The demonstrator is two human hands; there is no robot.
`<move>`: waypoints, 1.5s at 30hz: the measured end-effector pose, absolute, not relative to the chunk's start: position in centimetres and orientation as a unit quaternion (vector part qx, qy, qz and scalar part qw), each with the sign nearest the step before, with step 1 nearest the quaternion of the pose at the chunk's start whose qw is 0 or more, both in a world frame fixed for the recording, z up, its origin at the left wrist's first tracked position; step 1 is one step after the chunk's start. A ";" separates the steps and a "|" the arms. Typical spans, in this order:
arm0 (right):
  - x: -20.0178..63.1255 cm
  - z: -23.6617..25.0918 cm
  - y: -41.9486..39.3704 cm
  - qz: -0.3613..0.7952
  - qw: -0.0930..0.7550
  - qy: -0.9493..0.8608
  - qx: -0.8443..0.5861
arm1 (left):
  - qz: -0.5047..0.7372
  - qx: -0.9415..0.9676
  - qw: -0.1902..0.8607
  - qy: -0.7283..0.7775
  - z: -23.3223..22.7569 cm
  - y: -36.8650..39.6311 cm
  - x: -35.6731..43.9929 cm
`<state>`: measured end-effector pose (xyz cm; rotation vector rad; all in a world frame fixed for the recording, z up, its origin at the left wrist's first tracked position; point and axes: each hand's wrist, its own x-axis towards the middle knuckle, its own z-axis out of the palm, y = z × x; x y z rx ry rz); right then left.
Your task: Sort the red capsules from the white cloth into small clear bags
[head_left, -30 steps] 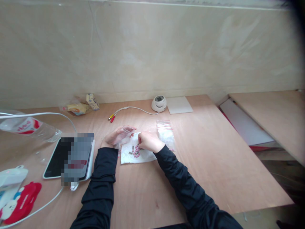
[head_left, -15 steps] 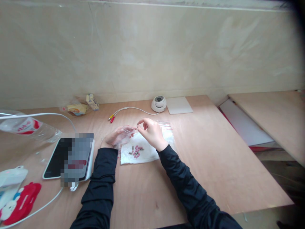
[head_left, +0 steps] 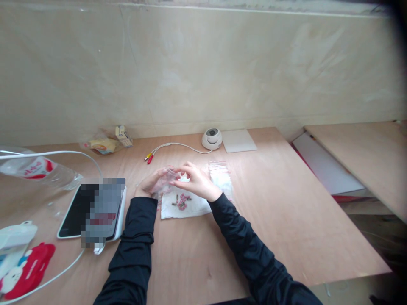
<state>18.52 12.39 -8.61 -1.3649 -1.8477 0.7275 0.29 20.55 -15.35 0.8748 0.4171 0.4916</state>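
Observation:
My left hand (head_left: 155,181) is closed around a clear plastic bag (head_left: 165,180), held above the left part of a white cloth or tissue (head_left: 197,207). The thumb and fingers of my right hand (head_left: 193,181) curl together at the bag's right edge. Whatever lies between those fingertips is too small and hidden to make out. Below both hands, several pink pills (head_left: 182,202) lie in a loose cluster on the white sheet, with a few dark capsules (head_left: 177,197) among them.
Clear zip bags (head_left: 221,176) lie right of the sheet. Behind stand a dome camera (head_left: 212,138) with its cable and a white flat plate (head_left: 239,140). Leftward are a phone (head_left: 74,212), a plastic bottle (head_left: 41,168), a red case (head_left: 33,269) and a small box (head_left: 123,135).
My right hand has moved slightly left and down to the bag's edge; half a second ago it pinched a small dark thing just right of the bag. My left hand stays in place.

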 end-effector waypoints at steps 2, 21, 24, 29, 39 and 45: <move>18.7 -9.1 12.5 0.280 0.357 -0.714 -0.533 | 0.238 0.412 0.854 0.210 -15.3 20.6 0.2; 20.0 -11.4 14.3 0.354 0.496 -0.571 -0.550 | 0.140 0.479 0.834 0.235 -13.7 20.0 0.1; 20.1 -11.4 14.5 0.375 0.523 -0.544 -0.537 | 0.154 0.480 0.827 0.250 -14.0 20.0 0.0; 20.0 -11.5 14.6 0.415 0.543 -0.523 -0.509 | 0.170 0.478 0.831 0.231 -14.0 19.9 0.1; 19.3 -12.8 14.7 0.434 0.523 -0.514 -0.522 | 0.233 0.445 0.828 0.249 -14.1 20.1 0.8; 19.1 -15.2 15.5 0.552 0.561 -0.374 -0.490 | 0.238 0.459 0.801 0.302 -13.7 19.9 1.3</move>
